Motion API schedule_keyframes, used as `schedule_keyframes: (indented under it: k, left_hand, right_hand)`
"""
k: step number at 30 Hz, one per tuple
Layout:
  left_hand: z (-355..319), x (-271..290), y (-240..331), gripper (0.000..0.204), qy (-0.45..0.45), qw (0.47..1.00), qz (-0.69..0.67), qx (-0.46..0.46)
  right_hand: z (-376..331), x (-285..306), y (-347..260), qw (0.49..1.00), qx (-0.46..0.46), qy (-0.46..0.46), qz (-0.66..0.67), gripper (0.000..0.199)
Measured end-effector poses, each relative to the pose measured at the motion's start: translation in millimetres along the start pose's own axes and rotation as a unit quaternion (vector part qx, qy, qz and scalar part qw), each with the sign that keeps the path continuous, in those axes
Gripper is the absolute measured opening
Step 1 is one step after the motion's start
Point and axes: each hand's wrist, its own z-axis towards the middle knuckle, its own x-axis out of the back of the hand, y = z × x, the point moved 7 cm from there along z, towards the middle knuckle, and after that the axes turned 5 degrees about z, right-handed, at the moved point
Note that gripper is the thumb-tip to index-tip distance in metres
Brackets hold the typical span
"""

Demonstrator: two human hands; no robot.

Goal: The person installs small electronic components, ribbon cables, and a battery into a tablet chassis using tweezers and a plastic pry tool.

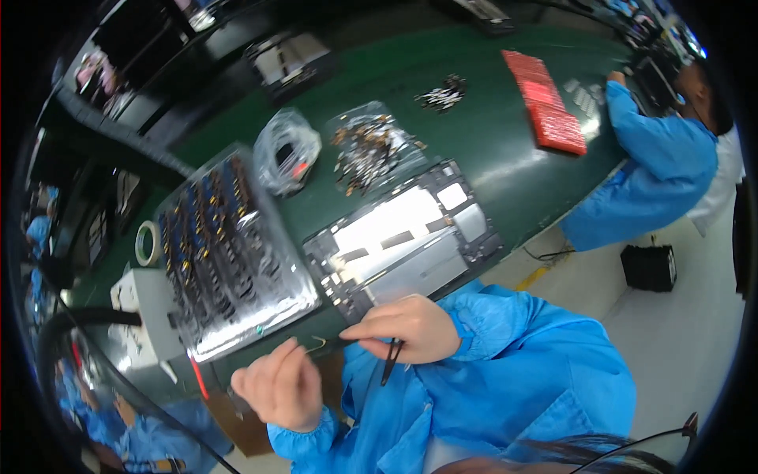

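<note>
My right hand (420,325) holds black tweezers (391,363), which point down toward my blue smock. Its index finger and thumb reach left, close together, beside a thin, pale yellow curved strip (317,344) at the table edge. My left hand (283,385) is to the left of that strip, its fingers bent in and pressed together; what they hold, if anything, is too blurred to see. Just beyond my right hand lies an opened tablet-like housing (426,272) with silvery panels and a dark frame.
A clear tray (288,296) carries rows of small dark parts. Behind the housing are a plastic bag (276,150), a heap of small metallic parts (371,150) and red packets (553,118). A tape roll (147,242) is at left. A co-worker's blue sleeve (663,150) is at right.
</note>
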Motion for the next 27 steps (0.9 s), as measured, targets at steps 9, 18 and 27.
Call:
schedule_keyframes:
  k: [9,18,27]
  left_hand:
    - [-216.5,49.8,-133.3,0.014,0.109,0.815,0.031,0.568]
    - [-257.2,47.0,-156.9,0.017,-0.11,0.771,0.3,0.551]
    - [-78.3,-0.4,-35.7,0.017,0.068,0.853,-0.338,0.393]
  right_hand:
    - [-4.9,-9.2,10.2,0.993,-0.069,-0.067,0.069,0.022]
    - [1.0,-10.5,4.8,0.989,-0.085,-0.048,0.115,0.019]
    - [-5.7,-30.9,17.1,0.976,-0.121,-0.061,0.171,0.021]
